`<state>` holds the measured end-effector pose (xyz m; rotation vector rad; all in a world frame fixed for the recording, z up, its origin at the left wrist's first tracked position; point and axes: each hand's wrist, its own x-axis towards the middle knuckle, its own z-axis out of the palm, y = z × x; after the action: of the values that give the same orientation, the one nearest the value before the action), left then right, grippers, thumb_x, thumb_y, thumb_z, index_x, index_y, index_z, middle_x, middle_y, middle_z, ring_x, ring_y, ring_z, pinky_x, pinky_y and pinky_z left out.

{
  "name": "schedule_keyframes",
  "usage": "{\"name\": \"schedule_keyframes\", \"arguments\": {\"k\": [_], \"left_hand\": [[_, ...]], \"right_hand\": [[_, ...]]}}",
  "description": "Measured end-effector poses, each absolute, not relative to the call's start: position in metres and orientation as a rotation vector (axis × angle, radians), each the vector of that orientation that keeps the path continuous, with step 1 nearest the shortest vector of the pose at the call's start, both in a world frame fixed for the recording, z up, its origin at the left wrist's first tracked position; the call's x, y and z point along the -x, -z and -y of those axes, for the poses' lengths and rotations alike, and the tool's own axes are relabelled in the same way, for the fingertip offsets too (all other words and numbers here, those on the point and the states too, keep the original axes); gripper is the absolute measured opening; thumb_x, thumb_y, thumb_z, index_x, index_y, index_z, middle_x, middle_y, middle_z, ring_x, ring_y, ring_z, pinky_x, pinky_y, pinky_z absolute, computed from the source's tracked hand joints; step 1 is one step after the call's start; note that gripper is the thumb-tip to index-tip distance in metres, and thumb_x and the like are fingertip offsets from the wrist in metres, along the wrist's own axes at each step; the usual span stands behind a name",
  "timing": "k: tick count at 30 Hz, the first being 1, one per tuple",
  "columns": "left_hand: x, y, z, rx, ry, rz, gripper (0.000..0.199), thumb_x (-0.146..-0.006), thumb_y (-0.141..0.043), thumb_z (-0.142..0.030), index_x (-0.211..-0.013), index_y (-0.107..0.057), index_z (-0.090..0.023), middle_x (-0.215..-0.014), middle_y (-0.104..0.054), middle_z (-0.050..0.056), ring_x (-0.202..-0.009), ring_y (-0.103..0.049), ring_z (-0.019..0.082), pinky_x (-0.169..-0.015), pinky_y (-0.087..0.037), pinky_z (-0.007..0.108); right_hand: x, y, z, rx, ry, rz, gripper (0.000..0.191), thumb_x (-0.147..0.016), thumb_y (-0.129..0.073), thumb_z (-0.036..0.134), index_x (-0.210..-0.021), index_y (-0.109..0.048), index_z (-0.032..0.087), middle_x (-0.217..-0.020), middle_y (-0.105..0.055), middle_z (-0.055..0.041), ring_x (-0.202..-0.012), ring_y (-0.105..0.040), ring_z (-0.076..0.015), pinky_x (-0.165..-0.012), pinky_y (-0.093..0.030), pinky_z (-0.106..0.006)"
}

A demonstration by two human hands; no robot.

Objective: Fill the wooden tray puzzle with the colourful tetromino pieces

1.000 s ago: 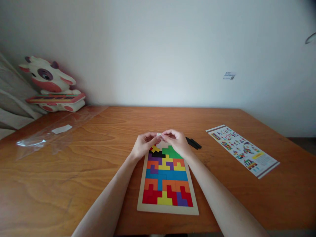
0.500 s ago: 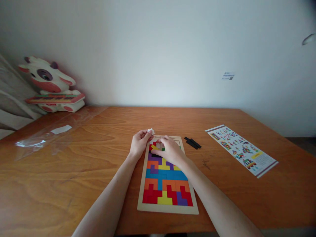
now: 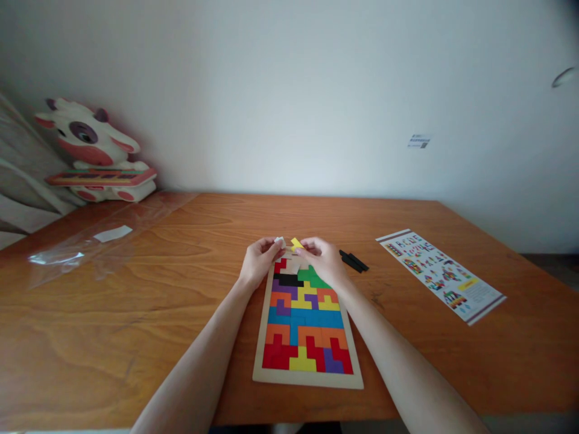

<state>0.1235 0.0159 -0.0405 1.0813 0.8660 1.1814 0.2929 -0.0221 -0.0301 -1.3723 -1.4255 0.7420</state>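
Note:
A wooden tray puzzle [image 3: 307, 378] lies in front of me, filled in its near and middle part with coloured block pieces. Over its far left corner, my left hand [image 3: 260, 260] pinches a small white thing [image 3: 280, 242] whose kind I cannot make out. My right hand [image 3: 323, 258] is closed on a yellow puzzle piece [image 3: 297, 243], raised above the far end of the tray. Bare wood shows there beside a red piece [image 3: 280, 265]. A black piece [image 3: 289, 279] and green pieces [image 3: 314, 277] lie just nearer to me.
Several loose black pieces [image 3: 353, 261] lie right of the tray. Farther right is a printed pattern sheet [image 3: 441, 274]. At the left lie a clear plastic bag [image 3: 67, 259] and a white paper slip [image 3: 113, 233]. A cow-shaped toy keyboard [image 3: 102, 157] stands at the back left.
My right hand has lifted the yellow piece from over the tray's inside toward its far edge. The black piece now lies flat in view. My left hand keeps its pinch, nearly still.

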Motion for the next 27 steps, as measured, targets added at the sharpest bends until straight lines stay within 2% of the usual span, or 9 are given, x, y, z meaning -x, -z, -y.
{"name": "schedule_keyframes", "arguments": {"k": [3,6,11,15,18,22,27], "left_hand": [[-0.125,0.037,-0.012,-1.118,-1.106,-0.808,0.039,-0.068,-0.08,-0.045,-0.09,-0.07,-0.015,-0.088,-0.073,0.006,-0.082,-0.07,0.017,-0.087,-0.057,0.034],[-0.127,0.033,-0.008,-1.172,-1.01,-0.75,0.041,-0.072,-0.076,-0.049,-0.095,-0.071,-0.016,-0.092,-0.074,0.007,-0.08,-0.07,0.017,-0.084,-0.057,0.033],[-0.13,0.032,-0.004,-1.319,-0.955,-0.809,0.037,-0.074,-0.074,-0.051,-0.083,-0.073,-0.014,-0.078,-0.072,0.005,-0.07,-0.066,0.013,-0.064,-0.052,0.02],[-0.132,0.03,-0.007,-0.972,-1.114,-0.805,0.024,-0.076,-0.076,-0.033,-0.071,-0.068,-0.012,-0.068,-0.066,0.002,-0.059,-0.059,0.006,-0.058,-0.048,0.015],[-0.129,0.022,-0.012,-0.562,-1.179,-0.781,0.009,-0.085,-0.063,-0.015,-0.078,-0.066,-0.009,-0.069,-0.063,0.003,-0.059,-0.059,0.006,-0.054,-0.048,0.012],[-0.123,0.01,-0.017,-0.306,-1.115,-0.761,0.016,-0.087,-0.048,-0.005,-0.078,-0.06,-0.009,-0.067,-0.059,0.005,-0.058,-0.059,0.008,-0.051,-0.05,0.014],[-0.121,0.007,-0.017,-0.289,-1.084,-0.752,0.013,-0.087,-0.05,-0.01,-0.076,-0.056,-0.013,-0.069,-0.059,0.005,-0.058,-0.06,0.01,-0.052,-0.054,0.018]], "right_hand": [[-0.298,0.029,0.02,1.343,-0.807,1.316,0.037,-0.072,-0.076,0.043,-0.096,-0.066,0.017,-0.091,-0.074,-0.0091,-0.082,-0.07,-0.02,-0.079,-0.054,-0.034],[-0.299,0.032,0.02,1.289,-0.872,1.351,0.038,-0.071,-0.076,0.049,-0.09,-0.065,0.017,-0.086,-0.074,-0.0084,-0.078,-0.071,-0.0198,-0.076,-0.054,-0.033],[-0.292,0.032,0.024,1.292,-0.765,1.448,0.035,-0.074,-0.072,0.052,-0.082,-0.066,0.018,-0.076,-0.072,-0.0052,-0.07,-0.069,-0.0177,-0.068,-0.053,-0.03],[-0.293,0.025,0.028,1.345,-0.627,1.568,0.037,-0.075,-0.073,0.049,-0.097,-0.067,0.02,-0.086,-0.072,-0.0047,-0.073,-0.066,-0.0157,-0.069,-0.052,-0.028],[-0.297,0.021,0.032,1.485,-0.535,1.735,0.037,-0.072,-0.076,0.049,-0.093,-0.068,0.019,-0.091,-0.071,-0.0061,-0.074,-0.065,-0.0164,-0.069,-0.05,-0.029],[-0.296,0.025,0.035,1.537,-0.465,1.904,0.031,-0.071,-0.08,0.039,-0.092,-0.069,0.017,-0.091,-0.072,-0.0072,-0.078,-0.065,-0.0178,-0.073,-0.049,-0.031],[-0.289,0.03,0.034,1.5,-0.657,1.819,0.024,-0.073,-0.076,0.017,-0.096,-0.069,0.019,-0.088,-0.073,-0.0039,-0.072,-0.065,-0.0143,-0.068,-0.05,-0.028]]}}
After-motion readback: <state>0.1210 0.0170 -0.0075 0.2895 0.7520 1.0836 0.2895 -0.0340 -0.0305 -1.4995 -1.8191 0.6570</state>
